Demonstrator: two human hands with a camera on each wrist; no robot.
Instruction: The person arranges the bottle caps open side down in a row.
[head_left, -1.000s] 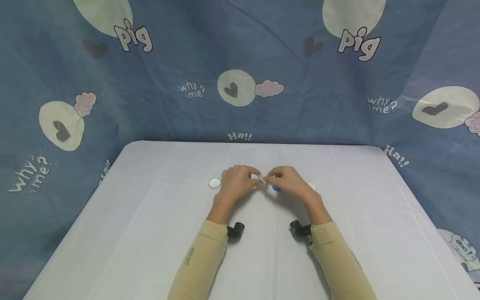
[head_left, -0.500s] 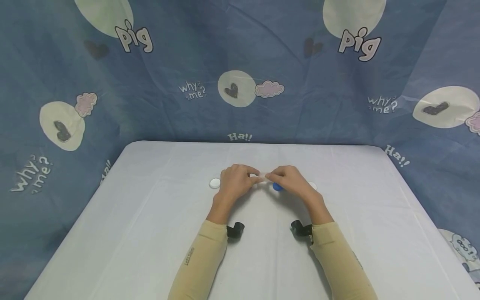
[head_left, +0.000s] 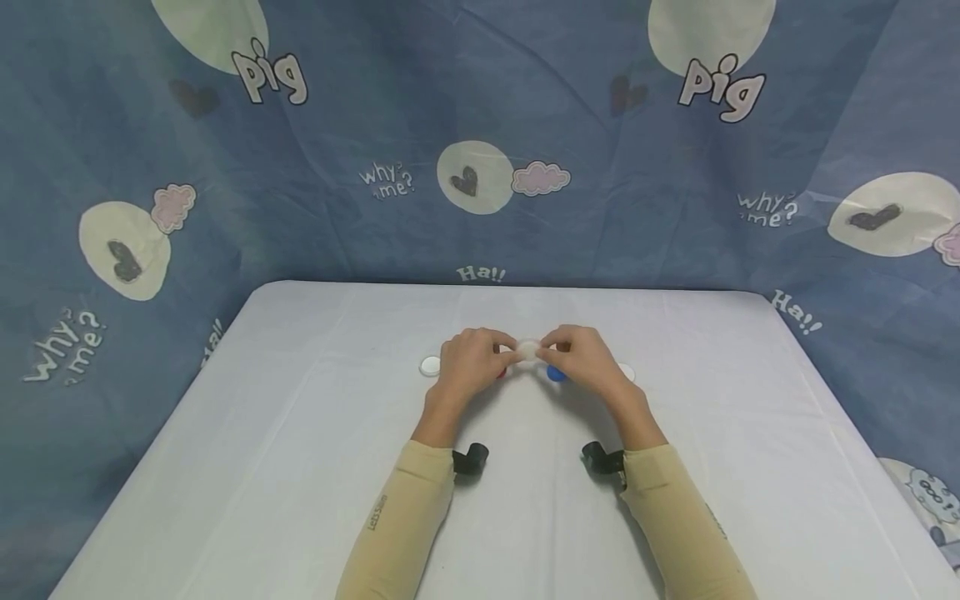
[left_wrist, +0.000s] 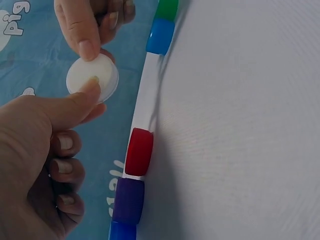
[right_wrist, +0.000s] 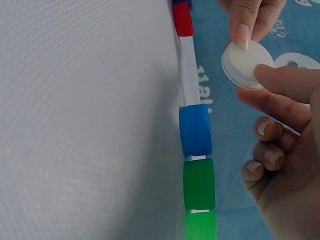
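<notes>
Both hands pinch a small round white disc with a clear rim (head_left: 528,350), one at each side, raised above the white table. My left hand (head_left: 474,364) has its thumb across the disc's face and its forefinger behind, with the other fingers curled in, as the left wrist view shows. My right hand (head_left: 581,357) grips the opposite edge between thumb and forefinger. Below the fingers stand short coloured cylinders: a red one (left_wrist: 139,151) and a purple one (left_wrist: 128,200) on the left, a blue one (right_wrist: 195,131) and a green one (right_wrist: 199,185) on the right.
A round white piece (head_left: 430,367) lies left of the left hand. Another white piece (head_left: 627,372) shows partly beside the right wrist. The white-covered table (head_left: 300,467) ends at a printed blue cloth backdrop (head_left: 480,242).
The white disc was blurred and narrower to the view; now its round face shows between the hands. The right hand has risen slightly, and a bit of red now shows under the left fingers.
</notes>
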